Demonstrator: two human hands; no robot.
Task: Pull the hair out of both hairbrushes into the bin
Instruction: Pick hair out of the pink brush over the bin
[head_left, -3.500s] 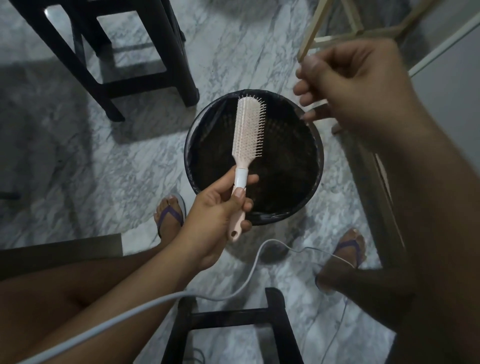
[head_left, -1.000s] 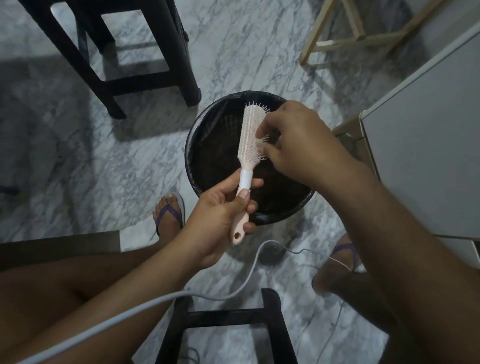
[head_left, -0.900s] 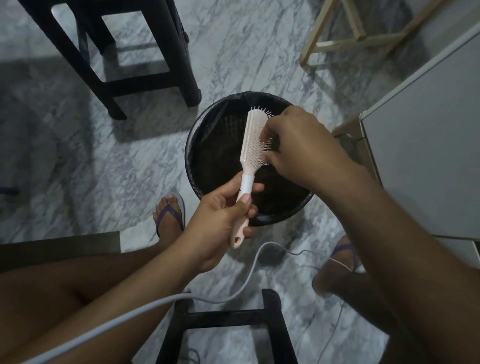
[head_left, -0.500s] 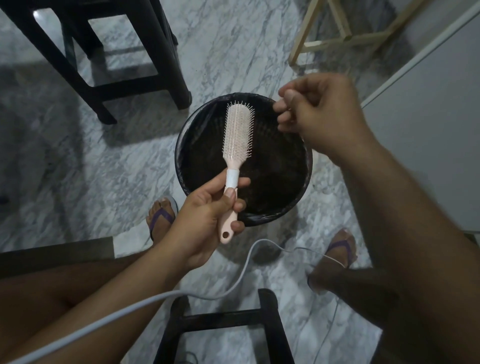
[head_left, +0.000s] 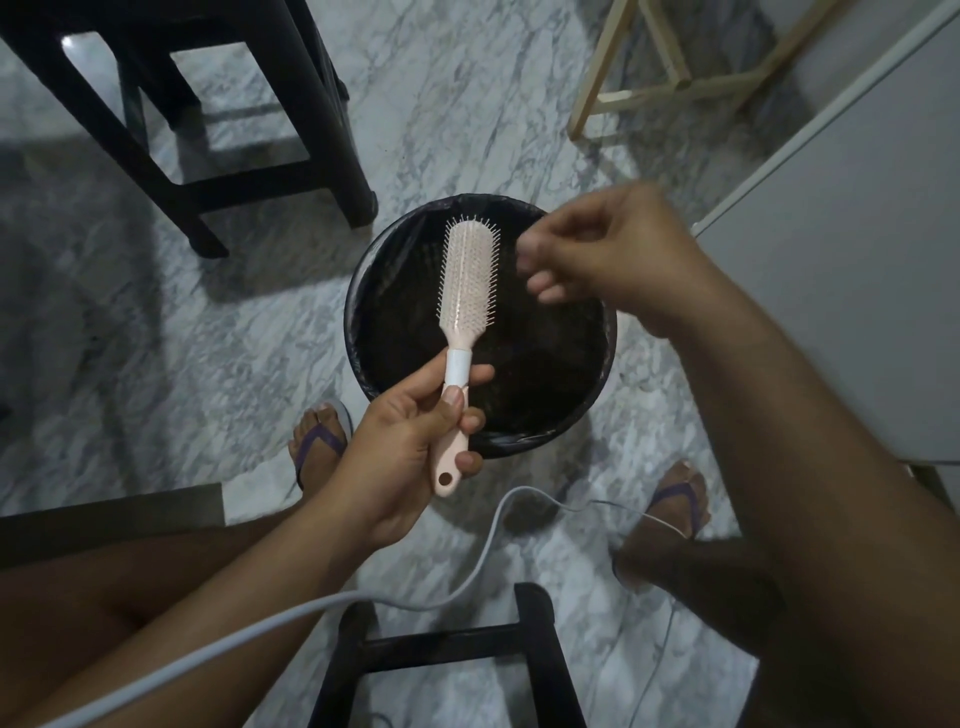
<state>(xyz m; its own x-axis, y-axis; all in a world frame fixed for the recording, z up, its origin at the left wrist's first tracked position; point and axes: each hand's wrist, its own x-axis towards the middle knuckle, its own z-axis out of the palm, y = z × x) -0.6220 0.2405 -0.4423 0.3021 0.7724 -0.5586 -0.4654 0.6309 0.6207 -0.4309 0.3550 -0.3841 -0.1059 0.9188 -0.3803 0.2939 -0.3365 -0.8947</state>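
A pale pink hairbrush (head_left: 466, 275) with a white band on its handle is held upright over the round black bin (head_left: 363, 291), bristles facing me. My left hand (head_left: 410, 447) grips it by the handle. My right hand (head_left: 597, 249) hovers over the bin's right side, just right of the brush head and apart from it, fingertips pinched together. Whether it holds hair is too fine to tell. The bin is lined with a black bag. Only one hairbrush is in view.
The bin stands on a marble floor between my sandalled feet (head_left: 319, 447). A black stool (head_left: 218, 130) stands at the back left, another black stool frame (head_left: 447, 654) below me. A wooden frame (head_left: 670, 78) and a white cabinet (head_left: 852, 270) are on the right. A grey cable (head_left: 467, 571) crosses the floor.
My right hand pinched at the bristles a second ago, pulled up and away to the right, and now hangs lower over the bin beside the brush. The brush has turned bristles-up.
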